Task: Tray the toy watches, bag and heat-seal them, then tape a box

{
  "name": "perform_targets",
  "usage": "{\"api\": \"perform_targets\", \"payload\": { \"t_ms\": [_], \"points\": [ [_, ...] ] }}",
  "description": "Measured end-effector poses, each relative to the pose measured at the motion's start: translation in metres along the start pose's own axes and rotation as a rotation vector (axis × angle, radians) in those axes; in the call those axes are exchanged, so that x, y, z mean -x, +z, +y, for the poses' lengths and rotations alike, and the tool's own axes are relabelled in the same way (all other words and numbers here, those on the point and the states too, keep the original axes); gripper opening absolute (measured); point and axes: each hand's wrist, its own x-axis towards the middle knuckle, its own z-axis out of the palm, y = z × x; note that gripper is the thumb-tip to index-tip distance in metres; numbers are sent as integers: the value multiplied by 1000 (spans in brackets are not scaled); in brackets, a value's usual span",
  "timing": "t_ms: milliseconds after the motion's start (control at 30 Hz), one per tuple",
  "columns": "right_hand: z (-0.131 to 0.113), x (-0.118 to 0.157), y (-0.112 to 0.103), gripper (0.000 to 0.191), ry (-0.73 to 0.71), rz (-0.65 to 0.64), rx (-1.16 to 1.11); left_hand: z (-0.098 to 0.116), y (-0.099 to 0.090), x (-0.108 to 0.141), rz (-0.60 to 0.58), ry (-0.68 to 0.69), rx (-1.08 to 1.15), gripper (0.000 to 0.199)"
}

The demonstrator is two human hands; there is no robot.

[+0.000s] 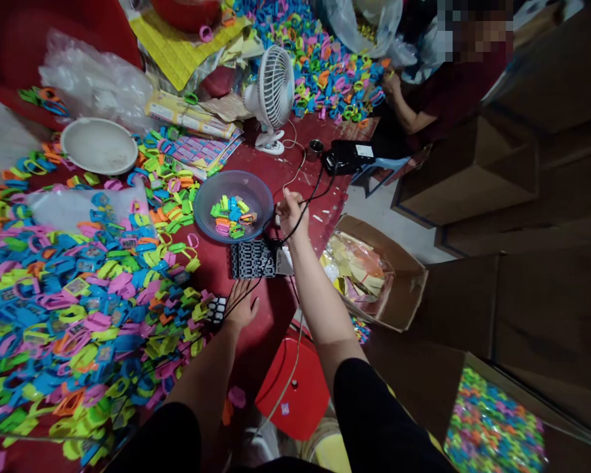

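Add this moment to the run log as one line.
left hand: by colored plastic frames | right hand: raised beside blue bowl, black cable

The heaped rings (93,309) are smooth, glossy moulded plastic, and the shallow bowl (234,190) looks like translucent blue plastic, though the dim view leaves that uncertain. The perforated black strip (249,258) is matt plastic. The bench (270,335) has a worn red painted surface, chipped pale in places. The box (404,292) is plain brown cardboard, and the bag (91,69) is thin, crinkled clear plastic.
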Motion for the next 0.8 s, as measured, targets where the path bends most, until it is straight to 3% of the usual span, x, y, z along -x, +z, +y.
{"api": "perform_targets", "payload": {
  "t_ms": [167, 300, 433, 500, 600, 733, 800],
  "points": [
    [14, -1, -15, 66, -51, -27, 289, -1, 3, 2, 23, 10, -27, 70],
    [30, 14, -30, 66, 5, -116, 467, 0, 5, 5, 35, 7, -28, 69],
    [46, 30, -32, 72, 186, -373, 400, 2, 7, 6, 32, -5, -18, 69],
    [49, 30, -36, 78, 274, -387, 313, 2, 7, 5, 26, -12, -22, 69],
    [49, 21, -50, 77, 211, -178, 233, 4, 5, 4, 16, -6, -22, 67],
    [53, 3, -72, 62, -92, 237, 321, 7, 0, 4, -4, -24, -26, 69],
    [57, -7, -80, 56, -183, 354, 372, 10, -3, 4, -33, -36, -29, 70]
  ]
}}
